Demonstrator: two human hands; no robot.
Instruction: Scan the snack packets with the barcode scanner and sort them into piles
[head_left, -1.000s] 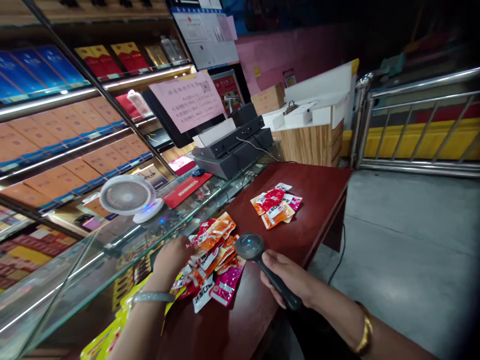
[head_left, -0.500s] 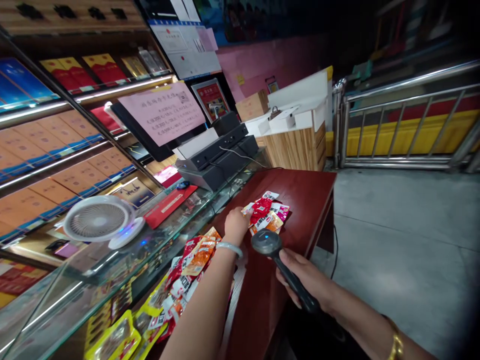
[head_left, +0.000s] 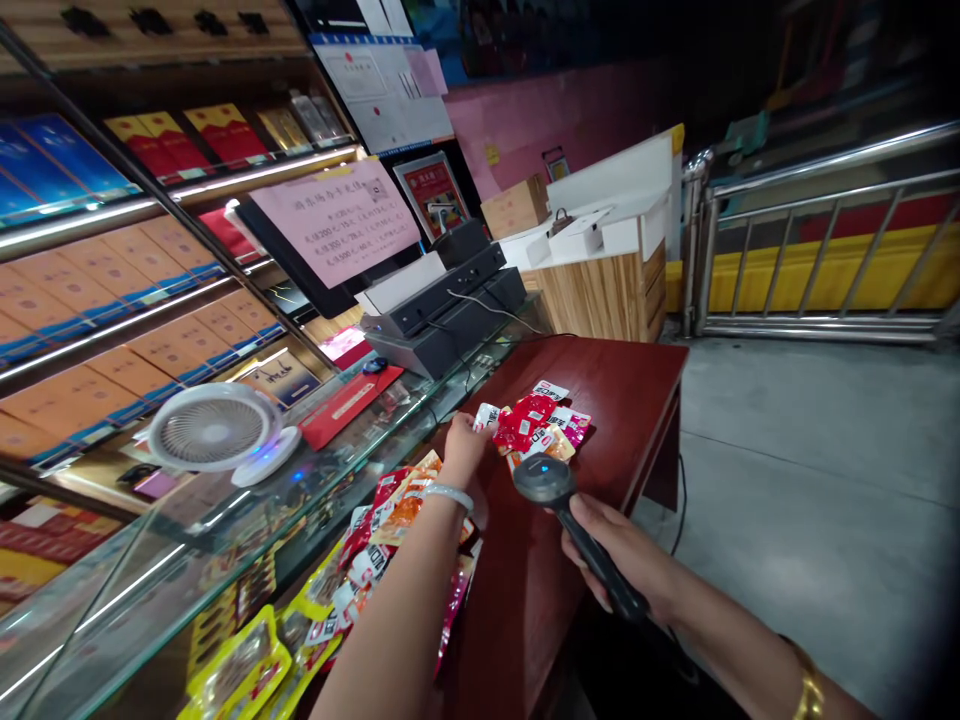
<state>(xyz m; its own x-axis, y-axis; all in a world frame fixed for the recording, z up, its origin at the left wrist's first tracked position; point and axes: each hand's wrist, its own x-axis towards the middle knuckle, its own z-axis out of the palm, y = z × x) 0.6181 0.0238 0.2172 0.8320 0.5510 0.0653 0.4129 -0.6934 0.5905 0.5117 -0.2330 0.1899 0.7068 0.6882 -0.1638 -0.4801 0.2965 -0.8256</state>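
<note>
My right hand [head_left: 619, 550] is wrapped round the handle of a dark barcode scanner [head_left: 544, 480], whose head points at the snack packets. A small blue light shows on top of it. At the left of a pile of red, white and orange snack packets [head_left: 529, 420], my left hand [head_left: 463, 445] pinches a small white-and-red snack packet [head_left: 486, 414]. More packets [head_left: 405, 510] lie heaped beside and partly behind my left forearm. Nearer to me are yellow snack bags [head_left: 240, 660] with clear windows.
The dark red table [head_left: 630, 380] adjoins a glass counter [head_left: 172, 590]. On the glass stand a white fan [head_left: 214, 428], a red envelope [head_left: 349, 405] and a black cash-register unit [head_left: 442, 320]. A metal railing [head_left: 817, 325] runs at the right.
My left hand has lifted a white-and-red packet slightly away from the pile, to the left. The scanner stays over the near side of the pile. The view has shifted slightly.
</note>
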